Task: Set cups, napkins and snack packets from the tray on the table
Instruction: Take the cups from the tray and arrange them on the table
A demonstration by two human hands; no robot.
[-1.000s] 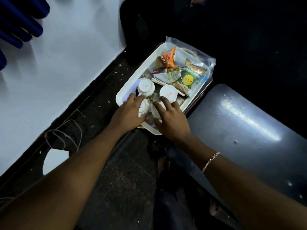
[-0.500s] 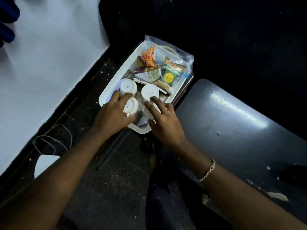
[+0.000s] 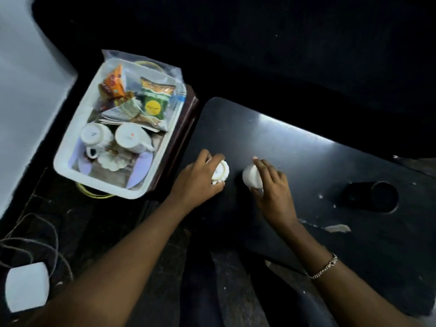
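My left hand (image 3: 197, 182) grips a white cup (image 3: 220, 171) tipped on its side over the dark table (image 3: 306, 161). A second white cup (image 3: 252, 176) is held by my right hand (image 3: 271, 185) just to the right, low over the table. The white tray (image 3: 70, 147) stands to the left on a dark stand. Inside it two upside-down white cups (image 3: 94, 138) (image 3: 131, 139) remain, with a scalloped white piece (image 3: 113, 161) in front. A clear bag of snack packets (image 3: 153, 100) and folded napkins (image 3: 122, 114) fills the tray's far half.
A round cup-holder recess (image 3: 377, 197) sits in the table at the right. A white adapter (image 3: 27, 286) with grey cables (image 3: 35, 244) lies on the dark floor at the lower left. A pale wall (image 3: 28, 90) runs along the left.
Both hands lifted a cup each out of the tray and carried them right, over the dark table. The view has swung to the right.
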